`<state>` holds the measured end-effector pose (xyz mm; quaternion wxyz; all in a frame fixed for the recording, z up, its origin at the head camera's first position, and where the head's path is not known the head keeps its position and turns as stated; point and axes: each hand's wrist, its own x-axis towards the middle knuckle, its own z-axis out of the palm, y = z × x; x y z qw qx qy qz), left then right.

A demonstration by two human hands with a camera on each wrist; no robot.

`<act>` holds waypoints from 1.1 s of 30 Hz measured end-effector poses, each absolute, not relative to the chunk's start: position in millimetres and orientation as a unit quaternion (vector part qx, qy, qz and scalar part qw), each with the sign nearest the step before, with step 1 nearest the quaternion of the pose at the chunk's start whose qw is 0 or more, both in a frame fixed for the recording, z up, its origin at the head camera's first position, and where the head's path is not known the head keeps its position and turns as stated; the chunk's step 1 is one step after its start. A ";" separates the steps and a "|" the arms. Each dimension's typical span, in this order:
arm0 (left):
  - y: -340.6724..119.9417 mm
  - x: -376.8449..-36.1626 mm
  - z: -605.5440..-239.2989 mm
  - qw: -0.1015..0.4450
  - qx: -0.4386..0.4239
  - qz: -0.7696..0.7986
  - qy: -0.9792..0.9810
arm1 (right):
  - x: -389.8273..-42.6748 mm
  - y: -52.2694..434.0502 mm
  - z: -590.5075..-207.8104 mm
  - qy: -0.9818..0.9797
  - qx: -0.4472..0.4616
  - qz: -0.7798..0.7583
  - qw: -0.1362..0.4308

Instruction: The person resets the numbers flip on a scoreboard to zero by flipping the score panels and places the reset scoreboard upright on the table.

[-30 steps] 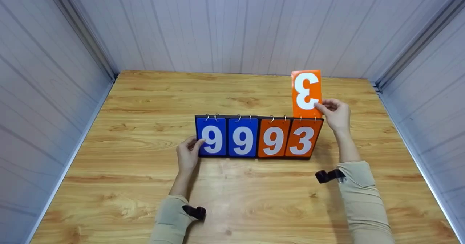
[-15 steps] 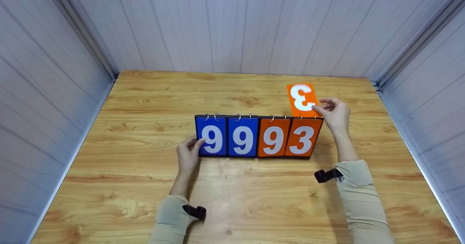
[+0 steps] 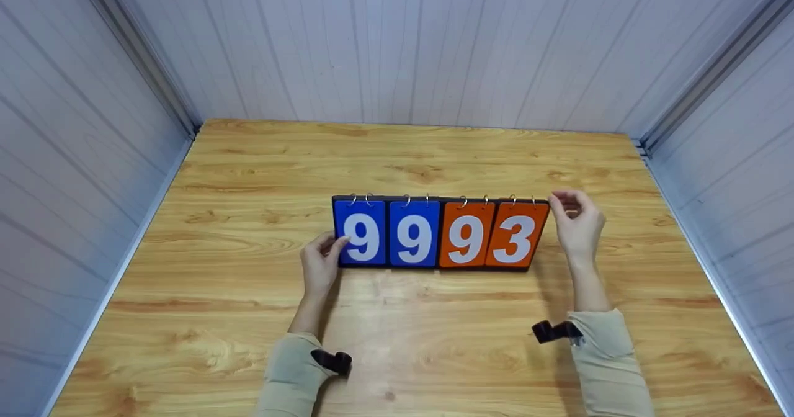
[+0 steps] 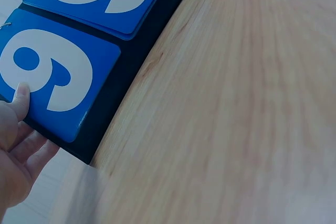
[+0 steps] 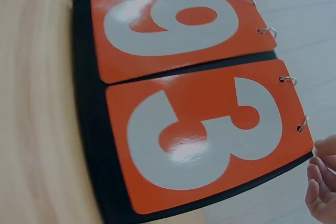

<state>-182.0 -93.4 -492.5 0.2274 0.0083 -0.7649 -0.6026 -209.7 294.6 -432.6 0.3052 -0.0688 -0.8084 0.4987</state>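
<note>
A tabletop flip scoreboard (image 3: 440,234) with a black backing stands tilted on the table and reads 99 in blue and 93 in orange. My left hand (image 3: 319,262) grips its left edge, thumb over the front of the first blue card (image 4: 63,77) and fingers behind. At the top right corner, my right hand (image 3: 580,221) has its thumb and fingertips together on the corner, beside the orange 3 card (image 3: 513,239). In the right wrist view only some fingers (image 5: 321,182) show next to that corner. Metal rings (image 5: 287,80) hold the cards along the top. Behind the board is hidden.
The wood-grain table (image 3: 422,342) extends around the board on all sides. Pale panel walls (image 3: 384,44) enclose it at the back and both sides. A black wrist camera (image 3: 335,362) sits on the left sleeve, another (image 3: 555,331) on the right.
The flipped orange card bearing a mirrored 3 has dropped behind the board, out of sight. My right hand has left it and come down to the top right corner. The left hand stays put.
</note>
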 end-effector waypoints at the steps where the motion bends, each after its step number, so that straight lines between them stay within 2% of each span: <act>1: -92.2 -180.0 -488.9 0.230 0.010 -0.598 -0.768 | -204.3 291.1 -431.5 -0.805 -0.071 0.500 0.310; 7: -90.7 -178.5 -486.2 0.228 0.014 -0.599 -0.767 | -176.1 271.3 -425.2 -0.788 -0.080 0.514 0.330; 11: -91.0 -179.3 -486.9 0.230 0.012 -0.597 -0.768 | -169.0 268.7 -434.7 -0.775 -0.077 0.532 0.332; 18: -90.6 -179.3 -486.2 0.226 0.013 -0.593 -0.773 | -163.7 267.3 -458.0 -0.753 -0.084 0.576 0.306; 25: -90.4 -178.7 -485.6 0.217 0.018 -0.596 -0.773 | -166.0 267.9 -492.5 -0.751 -0.111 0.569 0.315; 33: -90.7 -178.6 -485.5 0.219 0.019 -0.606 -0.765 | -163.5 260.1 -502.6 -0.761 -0.131 0.551 0.317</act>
